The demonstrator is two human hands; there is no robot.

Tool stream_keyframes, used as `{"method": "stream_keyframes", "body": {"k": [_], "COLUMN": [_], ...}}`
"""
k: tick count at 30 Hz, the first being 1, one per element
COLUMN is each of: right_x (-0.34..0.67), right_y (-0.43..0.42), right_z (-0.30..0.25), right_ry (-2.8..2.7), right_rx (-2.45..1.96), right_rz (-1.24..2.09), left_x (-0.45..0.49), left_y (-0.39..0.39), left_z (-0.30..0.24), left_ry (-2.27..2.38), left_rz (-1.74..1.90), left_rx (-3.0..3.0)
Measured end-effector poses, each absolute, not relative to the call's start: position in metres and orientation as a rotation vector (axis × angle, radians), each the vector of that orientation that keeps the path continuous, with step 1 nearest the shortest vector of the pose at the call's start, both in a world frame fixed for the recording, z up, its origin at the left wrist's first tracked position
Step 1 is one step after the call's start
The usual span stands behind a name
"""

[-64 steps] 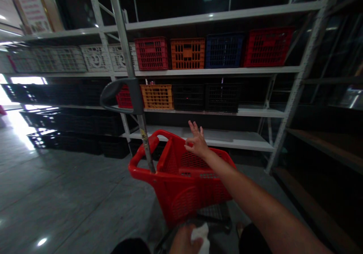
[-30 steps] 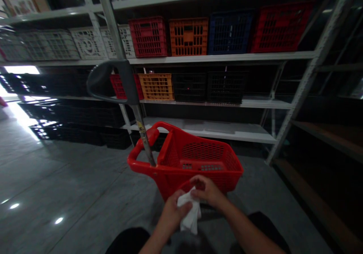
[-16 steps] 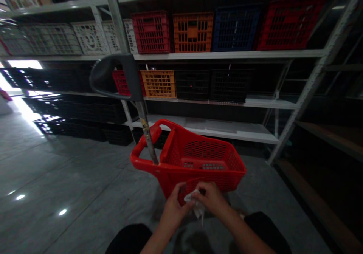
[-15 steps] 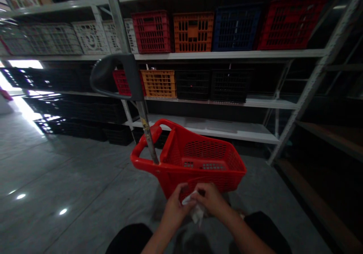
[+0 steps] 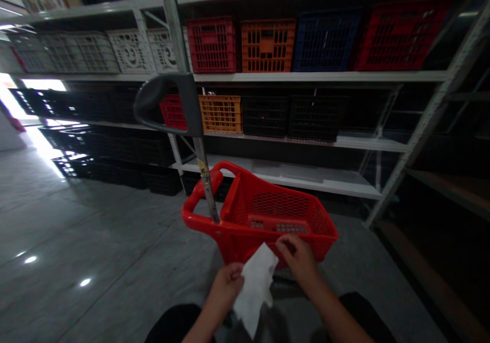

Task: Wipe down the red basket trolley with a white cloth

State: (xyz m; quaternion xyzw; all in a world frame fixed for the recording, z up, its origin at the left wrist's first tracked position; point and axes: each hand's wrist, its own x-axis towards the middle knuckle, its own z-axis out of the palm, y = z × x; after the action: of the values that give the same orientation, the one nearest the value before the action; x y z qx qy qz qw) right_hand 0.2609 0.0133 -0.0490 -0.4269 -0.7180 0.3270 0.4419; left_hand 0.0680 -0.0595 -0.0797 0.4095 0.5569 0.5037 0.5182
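White and thin, a ragged-edged, tissue-like sheet [image 5: 254, 287] hangs at six o'clock in the view, one pointed corner upward, another drooping downward. At the sheet's nine o'clock, the bare left hand [image 5: 225, 284] grips its edge between thumb and bent fingers. At its two o'clock, the bare right hand [image 5: 300, 259] curls its fingers just beside the upper edge; whether the tips touch the sheet, or meet each other, I cannot tell.

Beyond, at the sheet's twelve o'clock, stands a red plastic shopping cart [image 5: 237, 241] with a perforated basket. At its handle end a grey metal pole [image 5: 172, 21] rises, tilting slightly toward eleven o'clock and bearing a dark grey loop-shaped grip [image 5: 191, 105].

Farther back, across twelve o'clock, runs a white metal shelving unit [image 5: 314, 77]. One shelf carries white openwork crates [image 5: 128, 49], then red [image 5: 212, 42], orange [image 5: 268, 44], blue [image 5: 325, 42] and red plastic crates [image 5: 401, 37]. Below sit a red slatted crate [image 5: 174, 111], a yellow-orange lattice crate [image 5: 222, 113] and black plastic crates [image 5: 266, 116]. Toward nine o'clock, dark crates [image 5: 107, 144] stand in tiers.
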Motion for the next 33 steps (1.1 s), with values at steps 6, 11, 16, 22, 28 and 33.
{"method": "stream_keyframes", "body": {"k": [6,11,16,22,28,33], "right_x": [0.233,0.220,0.231,0.157,0.153,0.239], "right_y": [-0.033,-0.027,-0.003,0.035,0.064,0.078], "right_z": [-0.080,-0.111,-0.057,-0.040,-0.090,-0.118], "right_ry": [-1.760,-1.329,-1.412,-2.061,-2.261,-2.292], "right_rx": [-0.871,-0.851,-0.859,-0.601,-0.648,-0.775], "right_rz": [1.117,1.503,1.092,0.230,0.016,-0.055], "left_x": [0.089,0.095,0.031,-0.031,-0.045,-0.048], "left_y": [-0.058,-0.063,-0.055,-0.009,0.011,0.014], "left_z": [-0.076,-0.071,-0.034,-0.010,-0.019,-0.023], "left_ry": [1.256,1.064,1.699,2.447,2.721,2.745], "left_rz": [1.309,1.255,1.640,1.474,1.066,1.146], "left_rx": [0.880,0.752,1.490,2.364,2.531,2.517]}}
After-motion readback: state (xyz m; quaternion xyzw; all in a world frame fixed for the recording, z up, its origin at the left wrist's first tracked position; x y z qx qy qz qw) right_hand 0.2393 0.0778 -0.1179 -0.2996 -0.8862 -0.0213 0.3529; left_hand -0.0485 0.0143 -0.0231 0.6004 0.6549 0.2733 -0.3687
